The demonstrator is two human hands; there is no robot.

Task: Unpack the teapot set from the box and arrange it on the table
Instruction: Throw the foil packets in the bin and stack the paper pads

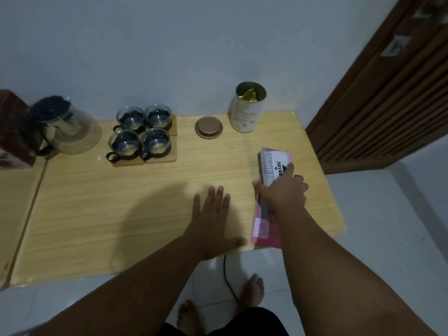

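A glass teapot point(70, 129) with a black lid and handle stands at the table's far left. Beside it, several glass cups point(141, 132) with black holders sit on wooden coasters point(160, 158). A dark red box point(12, 132) stands at the left edge behind the teapot. My left hand point(213, 214) lies flat and open on the wooden table point(97, 202) near its front edge. My right hand point(283, 190) grips a pink and white stamp pad box point(271, 161) lying at the table's right side.
An open cream tin point(247, 110) with gold packets inside stands at the back right, its round copper lid point(208, 127) lying beside it. A brown slatted door point(378, 93) is to the right. My bare feet and a black cable point(229, 280) are on the white floor.
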